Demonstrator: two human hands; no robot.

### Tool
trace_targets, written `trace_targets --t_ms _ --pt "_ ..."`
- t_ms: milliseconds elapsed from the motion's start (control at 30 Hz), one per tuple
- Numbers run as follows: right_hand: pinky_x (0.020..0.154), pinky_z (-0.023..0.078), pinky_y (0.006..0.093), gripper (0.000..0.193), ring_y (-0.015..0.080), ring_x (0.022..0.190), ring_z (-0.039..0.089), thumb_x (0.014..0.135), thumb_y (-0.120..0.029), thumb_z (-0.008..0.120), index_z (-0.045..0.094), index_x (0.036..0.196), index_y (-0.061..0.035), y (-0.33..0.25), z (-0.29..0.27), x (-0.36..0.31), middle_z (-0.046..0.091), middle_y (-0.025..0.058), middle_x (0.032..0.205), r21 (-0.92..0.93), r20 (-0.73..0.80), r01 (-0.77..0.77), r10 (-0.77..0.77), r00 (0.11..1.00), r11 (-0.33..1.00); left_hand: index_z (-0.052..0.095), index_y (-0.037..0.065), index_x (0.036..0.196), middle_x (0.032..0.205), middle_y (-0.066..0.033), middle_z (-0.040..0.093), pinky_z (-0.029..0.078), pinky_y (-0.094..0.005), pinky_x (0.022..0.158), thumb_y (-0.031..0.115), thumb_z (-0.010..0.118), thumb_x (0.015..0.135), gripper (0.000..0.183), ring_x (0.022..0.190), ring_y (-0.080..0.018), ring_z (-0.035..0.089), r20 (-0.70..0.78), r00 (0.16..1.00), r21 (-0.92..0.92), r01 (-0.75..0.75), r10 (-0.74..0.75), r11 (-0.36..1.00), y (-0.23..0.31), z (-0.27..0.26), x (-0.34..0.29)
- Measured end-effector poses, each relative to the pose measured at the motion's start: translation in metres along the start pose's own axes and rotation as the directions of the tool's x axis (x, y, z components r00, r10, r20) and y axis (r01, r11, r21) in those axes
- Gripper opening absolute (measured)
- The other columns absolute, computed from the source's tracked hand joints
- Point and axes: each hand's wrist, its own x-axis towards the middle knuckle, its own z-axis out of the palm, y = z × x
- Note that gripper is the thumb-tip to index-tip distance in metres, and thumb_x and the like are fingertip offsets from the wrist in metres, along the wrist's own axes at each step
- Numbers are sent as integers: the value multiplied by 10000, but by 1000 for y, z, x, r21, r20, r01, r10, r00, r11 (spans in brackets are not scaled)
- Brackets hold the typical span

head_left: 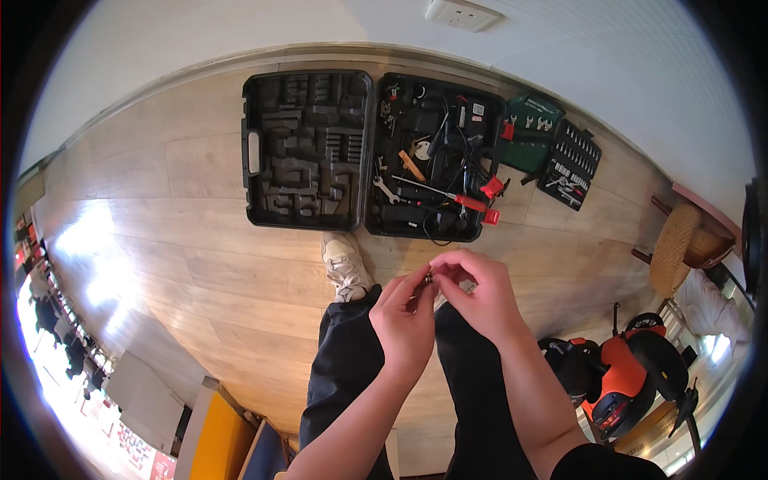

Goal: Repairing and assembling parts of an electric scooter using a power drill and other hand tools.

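Down the left edge of the frame runs a bright, cluttered rack [70, 336] of small goods, too blurred to sort out. Pale wood-plank floor [192, 176] starts beside it and spreads across the middle of the view, with patches of white glare on its left part. A white wall [240, 28] arches over the top of the frame, a skirting strip [172, 80] along its foot. At lower left stand a whitish panel [142, 400], a yellow panel [216, 440] and a blue panel [270, 458].

Left of upper centre, an open black tool case [306, 152] lies flat on the floor near the wall. Its left half shows bare moulded hollows; the right half holds loose tools, among them an open-ended wrench [385, 190] and a red-handled screwdriver [470, 203]. Below the case are a light shoe [344, 264] and dark trousers [344, 344].

At the centre, just below the case's right half, the left hand [406, 320] and right hand [474, 292] meet fingertip to fingertip, both pinched on a small metallic-looking piece [428, 278] that the fingers partly hide. Above them, at top centre, a white socket plate [462, 14] is set in the wall.

Right of the case lie a green wrench holder [524, 148] and a black socket set [572, 164]. Farther right are a woven seat [674, 250] and, at lower right, an orange-and-black machine [622, 364].
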Motion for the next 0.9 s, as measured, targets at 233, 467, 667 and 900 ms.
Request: trace_targets --t_ms 233,467,667,900 --pt "689 575 309 169 224 812 723 874 23 716 671 1035 3 -4 10 -1 717 109 928 -101 42 53 -49 998 993 730 -42 1130 984 -123 702 589 -262 671 -80 681 889 249 808 -174 715 -54 987 198 -137 150 971 -5 -3 -2" --pt "718 596 310 166 226 854 737 872 29 698 678 1035 6 -3 15 -4 725 113 940 -25 3 -42 42 999 999 733 -23 1120 951 -122 687 615 -299 680 -56 696 883 242 778 -204 717 -60 991 171 -104 116 980 -2 0 -1" --pt "718 594 314 160 228 850 741 886 7 686 687 1046 10 -2 14 -3 733 126 963 -78 -1 -30 30 1000 997 732 -10 1078 933 -112 675 612 -298 660 -53 696 886 200 780 -194 709 -78 992 160 -83 96 984 -4 1 2" --pt "735 590 318 164 227 849 744 892 -2 697 693 1055 15 -6 10 1 737 129 954 -31 34 -87 88 996 996 716 9 1096 947 -115 679 611 -299 658 -46 683 900 206 828 -202 713 -68 995 148 -56 66 987 3 0 4"
